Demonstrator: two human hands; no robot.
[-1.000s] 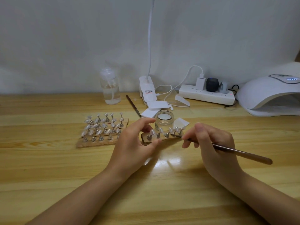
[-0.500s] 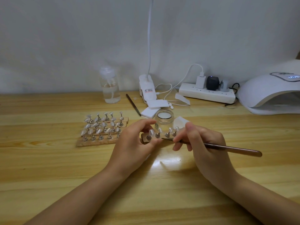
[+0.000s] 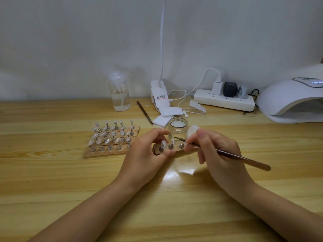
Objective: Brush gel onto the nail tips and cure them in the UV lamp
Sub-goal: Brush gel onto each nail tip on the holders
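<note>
My left hand (image 3: 146, 152) grips a small wooden strip (image 3: 159, 149) that carries clear nail tips (image 3: 163, 143) on metal stands, held just above the table. My right hand (image 3: 216, 151) pinches a brown-handled brush (image 3: 232, 156); its bristle end points left over the strip's tips, in front of a small open glass jar (image 3: 178, 128). The strip's right end is hidden behind my right fingers. The white UV lamp (image 3: 286, 100) stands at the far right, its display lit.
A wooden rack (image 3: 111, 137) with several more nail tips lies left of my hands. Behind are a clear pump bottle (image 3: 119, 93), a second brush (image 3: 144, 112), white pads (image 3: 166, 116), a clip lamp base (image 3: 160, 95) and a power strip (image 3: 225, 100) with plugs and cables.
My right hand has slid left along the strip with the brush, so the bristles now sit over the middle tips. My left hand keeps its hold on the strip.
</note>
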